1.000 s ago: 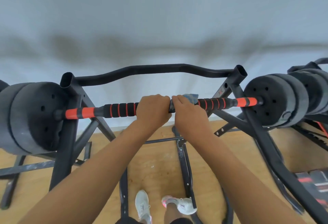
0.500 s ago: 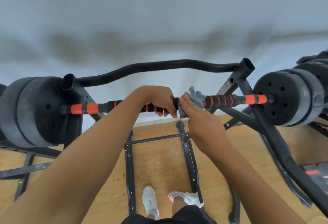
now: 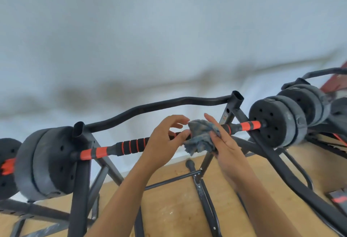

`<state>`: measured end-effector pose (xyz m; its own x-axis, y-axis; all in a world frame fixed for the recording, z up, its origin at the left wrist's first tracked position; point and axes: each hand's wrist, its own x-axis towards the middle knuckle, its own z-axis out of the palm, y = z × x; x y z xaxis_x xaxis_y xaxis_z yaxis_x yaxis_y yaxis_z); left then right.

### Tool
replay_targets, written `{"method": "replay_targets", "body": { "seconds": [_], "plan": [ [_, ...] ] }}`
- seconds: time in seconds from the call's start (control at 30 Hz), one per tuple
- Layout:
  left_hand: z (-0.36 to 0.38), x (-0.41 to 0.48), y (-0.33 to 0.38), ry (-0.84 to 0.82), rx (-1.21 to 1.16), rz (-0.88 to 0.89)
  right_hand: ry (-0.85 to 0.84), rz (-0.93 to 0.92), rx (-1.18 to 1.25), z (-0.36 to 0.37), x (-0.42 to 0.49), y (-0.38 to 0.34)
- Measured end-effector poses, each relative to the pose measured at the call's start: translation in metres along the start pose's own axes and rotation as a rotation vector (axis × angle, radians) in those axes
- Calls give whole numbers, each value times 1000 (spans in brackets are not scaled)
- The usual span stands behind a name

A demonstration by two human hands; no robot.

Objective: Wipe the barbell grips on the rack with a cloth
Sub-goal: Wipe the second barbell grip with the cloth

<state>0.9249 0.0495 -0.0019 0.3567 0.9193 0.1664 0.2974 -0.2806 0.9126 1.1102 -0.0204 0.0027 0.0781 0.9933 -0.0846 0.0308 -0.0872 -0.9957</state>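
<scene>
A barbell rests across a black rack (image 3: 80,180); its black foam grip with orange rings (image 3: 131,144) is bare on the left half. A crumpled blue-grey cloth (image 3: 200,137) is bunched around the bar just right of centre, hiding the grip there. My right hand (image 3: 225,148) holds the cloth against the bar with its fingers stretched out along it. My left hand (image 3: 165,139) is off the bar, fingers spread, with thumb and fingertips at the cloth's left edge.
Grey weight plates sit at the left end (image 3: 47,161) and the right end (image 3: 277,120) of the bar. A curved black bar (image 3: 150,107) spans the rack tops behind. Rack legs (image 3: 204,195) cross the wooden floor (image 3: 169,208). Another barbell end (image 3: 7,165) shows far left.
My left hand let go of the bar and opened toward the cloth. The cloth has moved right along the bar and spread out, and my right hand's fingers have straightened. The view tilted.
</scene>
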Motion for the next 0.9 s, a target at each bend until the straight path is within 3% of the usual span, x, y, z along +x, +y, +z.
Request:
{"method": "replay_targets", "body": {
  "seconds": [0.13,0.2,0.33,0.5,0.67,0.77,0.9],
  "plan": [
    [-8,-1,6,-151,-58,-243,45,59,34,9,-11,5],
    [-6,-6,7,-182,-104,-273,49,71,28,11,-15,8],
    [-6,-12,10,-79,-79,-150,26,25,-79,10,-22,2],
    [-11,-10,26,-147,31,6,-54,-12,-210,7,-22,-7],
    [-8,-15,22,-53,-80,-93,-79,-2,-137,5,-26,-10],
    [-3,-21,13,75,148,37,-33,7,-99,3,-28,-7],
    [-7,-23,24,-222,83,-52,-18,4,-15,-2,-30,-2]
  ]
}}
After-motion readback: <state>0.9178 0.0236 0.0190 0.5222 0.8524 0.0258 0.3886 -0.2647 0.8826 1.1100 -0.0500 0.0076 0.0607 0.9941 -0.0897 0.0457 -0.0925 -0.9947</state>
